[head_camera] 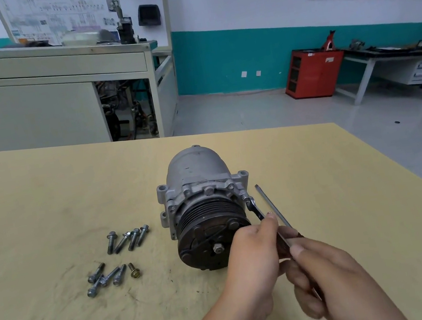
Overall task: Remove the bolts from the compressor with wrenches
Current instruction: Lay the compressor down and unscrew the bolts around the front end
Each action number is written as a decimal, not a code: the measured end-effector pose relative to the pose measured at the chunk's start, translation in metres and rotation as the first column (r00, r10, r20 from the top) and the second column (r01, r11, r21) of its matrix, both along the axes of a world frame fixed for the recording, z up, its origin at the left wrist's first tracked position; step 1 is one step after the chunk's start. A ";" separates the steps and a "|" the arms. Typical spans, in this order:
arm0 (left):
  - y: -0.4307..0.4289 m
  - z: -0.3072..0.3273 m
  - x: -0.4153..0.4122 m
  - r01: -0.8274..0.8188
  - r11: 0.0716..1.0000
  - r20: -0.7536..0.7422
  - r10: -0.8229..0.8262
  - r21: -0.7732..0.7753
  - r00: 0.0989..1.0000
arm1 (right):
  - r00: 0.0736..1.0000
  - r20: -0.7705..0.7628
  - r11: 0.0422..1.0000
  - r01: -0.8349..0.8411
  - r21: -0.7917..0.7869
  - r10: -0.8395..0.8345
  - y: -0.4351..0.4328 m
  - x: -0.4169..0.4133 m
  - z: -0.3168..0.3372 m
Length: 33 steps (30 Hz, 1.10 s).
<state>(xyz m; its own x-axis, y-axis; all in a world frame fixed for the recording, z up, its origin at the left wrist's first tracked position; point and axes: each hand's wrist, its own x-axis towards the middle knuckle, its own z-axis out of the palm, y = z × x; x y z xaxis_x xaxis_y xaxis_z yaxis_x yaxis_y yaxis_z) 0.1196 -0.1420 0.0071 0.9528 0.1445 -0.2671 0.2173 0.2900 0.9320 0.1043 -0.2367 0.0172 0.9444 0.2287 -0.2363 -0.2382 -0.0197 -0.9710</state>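
Note:
A grey compressor (196, 178) with a black pulley facing me lies on the tan table (47, 213). An open-end wrench (253, 207) sits with its jaw on a bolt at the compressor's right flange. My left hand (250, 258) pinches the wrench handle in its fingertips. My right hand (331, 279) grips the dark handle of a flat screwdriver (272, 206), whose shaft points up and away beside the wrench. Several removed bolts (128, 239) lie loose on the table to the left, in two groups; the nearer group (107, 277) includes one brass-coloured bolt.
The table's far edge runs behind the compressor and its right edge slants down to the right. Beyond stand a grey workbench cabinet (30, 105), a red tool cabinet (313, 71) and a grey desk (397, 66) by the teal wall.

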 end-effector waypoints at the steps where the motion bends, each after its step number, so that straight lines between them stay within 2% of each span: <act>1: -0.001 0.002 0.001 0.000 1.000 -0.003 0.000 0.004 1.000 | 0.996 -0.085 0.992 -0.007 0.124 0.018 -0.001 -0.001 0.000; 3: -0.002 0.004 0.002 0.009 1.000 -0.005 -0.009 0.004 1.000 | 0.963 -0.252 0.950 -0.009 0.312 0.092 -0.003 -0.002 0.002; 5: -0.001 0.005 0.002 0.012 1.000 -0.004 -0.012 -0.010 1.000 | 0.928 -0.320 0.915 -0.052 0.400 0.193 -0.002 -0.003 0.002; 10: 0.002 0.003 0.000 0.011 1.000 0.010 -0.010 -0.027 1.000 | 0.936 -0.200 0.921 -0.216 0.325 0.290 0.000 -0.005 0.002; 14: 0.001 0.001 -0.001 0.010 0.999 0.023 -0.009 -0.043 1.000 | 0.936 -0.172 0.927 -0.253 0.278 0.307 0.000 -0.005 0.003; 19: 0.003 -0.003 -0.004 0.009 0.993 0.051 -0.003 -0.114 0.999 | 0.956 -0.135 0.962 -0.245 0.118 0.260 0.000 -0.007 -0.002; 23: 0.004 -0.006 -0.005 -0.013 0.982 0.030 0.019 -0.190 0.999 | 0.979 -0.052 0.972 -0.203 -0.117 0.198 0.002 -0.009 -0.008; 28: 0.006 -0.011 -0.004 -0.119 0.952 -0.047 0.110 -0.283 0.993 | 0.978 0.083 0.905 -0.145 -0.399 0.193 0.005 -0.007 -0.014; 33: 0.010 -0.009 -0.006 -0.145 0.890 -0.178 0.074 -0.431 0.981 | 0.956 0.198 0.837 -0.079 -0.542 0.219 0.005 -0.006 -0.014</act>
<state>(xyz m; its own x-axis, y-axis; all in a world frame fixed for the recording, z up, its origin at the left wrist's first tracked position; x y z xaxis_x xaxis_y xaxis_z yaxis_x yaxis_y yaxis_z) 0.1136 -0.1321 -0.0020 0.8799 0.0790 -0.4686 0.2895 0.6929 0.6603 0.0988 -0.2313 0.0030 0.9514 0.2793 -0.1300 0.0498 -0.5559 -0.8297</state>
